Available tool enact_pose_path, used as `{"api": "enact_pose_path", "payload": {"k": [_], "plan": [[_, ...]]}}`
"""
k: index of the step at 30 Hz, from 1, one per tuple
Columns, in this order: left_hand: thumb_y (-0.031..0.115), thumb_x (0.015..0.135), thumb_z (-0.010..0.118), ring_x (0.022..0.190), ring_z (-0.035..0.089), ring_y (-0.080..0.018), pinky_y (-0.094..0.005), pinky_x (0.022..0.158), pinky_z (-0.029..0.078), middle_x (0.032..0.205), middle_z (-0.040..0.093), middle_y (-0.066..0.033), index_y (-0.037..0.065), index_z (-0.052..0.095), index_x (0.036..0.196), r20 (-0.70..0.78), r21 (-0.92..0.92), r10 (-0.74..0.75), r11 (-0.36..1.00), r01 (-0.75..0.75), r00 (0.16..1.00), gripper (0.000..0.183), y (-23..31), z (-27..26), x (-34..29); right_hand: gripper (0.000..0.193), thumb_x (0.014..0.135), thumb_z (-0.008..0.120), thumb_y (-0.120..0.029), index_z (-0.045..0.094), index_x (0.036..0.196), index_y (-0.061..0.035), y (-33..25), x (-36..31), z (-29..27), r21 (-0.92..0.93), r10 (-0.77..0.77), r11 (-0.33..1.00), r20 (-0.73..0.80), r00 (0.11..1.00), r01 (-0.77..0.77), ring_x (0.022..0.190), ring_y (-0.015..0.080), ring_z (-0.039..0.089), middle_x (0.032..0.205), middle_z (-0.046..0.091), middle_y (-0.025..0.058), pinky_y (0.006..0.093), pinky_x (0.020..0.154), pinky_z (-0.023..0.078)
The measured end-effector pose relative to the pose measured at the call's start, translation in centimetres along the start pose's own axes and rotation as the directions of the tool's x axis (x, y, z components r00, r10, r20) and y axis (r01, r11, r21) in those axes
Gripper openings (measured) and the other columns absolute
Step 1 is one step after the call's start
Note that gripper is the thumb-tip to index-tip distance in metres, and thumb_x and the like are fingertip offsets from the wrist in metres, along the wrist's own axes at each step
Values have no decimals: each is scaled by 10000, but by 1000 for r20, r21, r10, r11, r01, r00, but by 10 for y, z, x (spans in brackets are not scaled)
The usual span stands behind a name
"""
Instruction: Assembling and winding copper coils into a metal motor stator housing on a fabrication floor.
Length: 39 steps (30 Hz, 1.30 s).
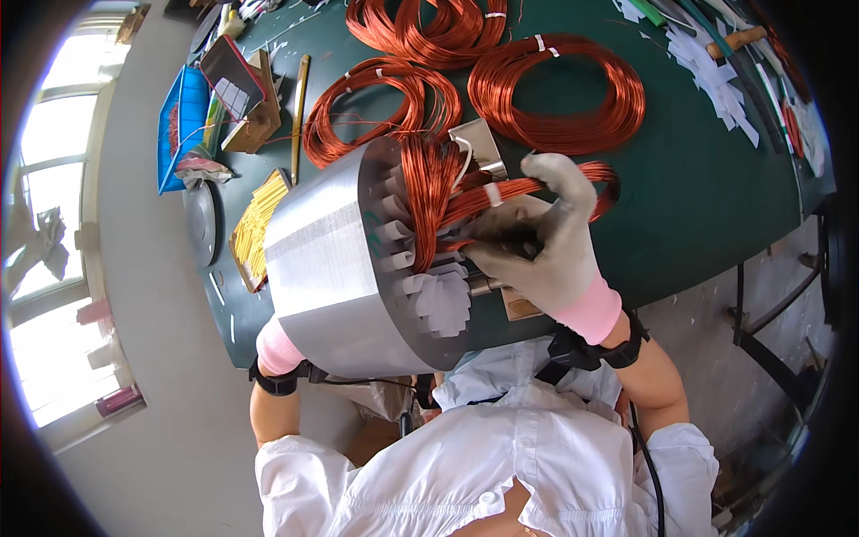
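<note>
A large silver motor stator lies on its side at the table's near edge, its open end turned right. White paper slot liners stick out round that end. Copper coil windings loop out of the slots, and a tied bundle reaches right, past my right hand. My right hand, in a grey-white glove with a pink cuff, is curled at the opening, its fingertips closed on copper wire by the slots. Behind the stator's left side my left hand is hidden; only its pink cuff shows.
Copper wire coils lie on the green table beyond the stator. At left are a tray of yellow sleeves, a blue bin, a phone on a wooden stand and a stick. Paper strips and tools lie far right.
</note>
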State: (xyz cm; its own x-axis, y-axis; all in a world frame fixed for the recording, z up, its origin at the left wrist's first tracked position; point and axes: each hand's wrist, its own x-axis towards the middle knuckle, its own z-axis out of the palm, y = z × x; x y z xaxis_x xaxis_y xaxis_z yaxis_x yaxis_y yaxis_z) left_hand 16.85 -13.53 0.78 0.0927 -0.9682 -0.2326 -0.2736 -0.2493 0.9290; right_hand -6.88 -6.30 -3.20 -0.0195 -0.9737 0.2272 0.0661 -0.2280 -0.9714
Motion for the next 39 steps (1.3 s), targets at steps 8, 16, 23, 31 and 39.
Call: {"api": "enact_pose_path", "payload": {"k": [8,16,23,31,39], "plan": [[53,846,407,823,583,-168,-275,753,458,892,610,-84,2,590,1028,96,87,46,995,-54,994,263,3,34,-27,446,787,577,-114,492,1216,-201,-35,12,-3,-621,-87,714,381,920,324,598,230,617,671,565,40,343,451,460],[68,857,407,835,582,-169,-276,763,455,901,609,-86,4,587,1034,131,115,46,991,-61,990,261,11,16,-21,296,557,720,-173,606,831,-177,-35,27,-26,-890,-468,318,153,870,328,883,234,526,982,528,-7,396,751,438],[82,867,406,845,581,-170,-278,772,452,909,607,-87,5,584,1040,89,82,68,994,-75,994,260,13,-58,-70,128,665,658,-176,630,789,-167,-21,21,6,-818,-434,513,16,901,261,921,215,526,954,532,9,369,746,452],[97,879,405,857,580,-172,-279,782,449,917,606,-88,6,581,1046,-20,83,60,995,-58,998,259,6,-10,-88,309,716,613,-138,510,1007,-119,-8,37,12,-848,-609,408,26,793,340,913,238,527,1009,505,61,362,739,440],[113,890,404,869,578,-173,-281,792,446,926,604,-89,8,578,1052,-21,44,93,995,-92,995,260,10,22,-41,475,674,552,16,464,1135,-55,-5,71,18,-108,-144,982,85,986,153,1046,374,546,1120,545,199,397,854,464]]}}
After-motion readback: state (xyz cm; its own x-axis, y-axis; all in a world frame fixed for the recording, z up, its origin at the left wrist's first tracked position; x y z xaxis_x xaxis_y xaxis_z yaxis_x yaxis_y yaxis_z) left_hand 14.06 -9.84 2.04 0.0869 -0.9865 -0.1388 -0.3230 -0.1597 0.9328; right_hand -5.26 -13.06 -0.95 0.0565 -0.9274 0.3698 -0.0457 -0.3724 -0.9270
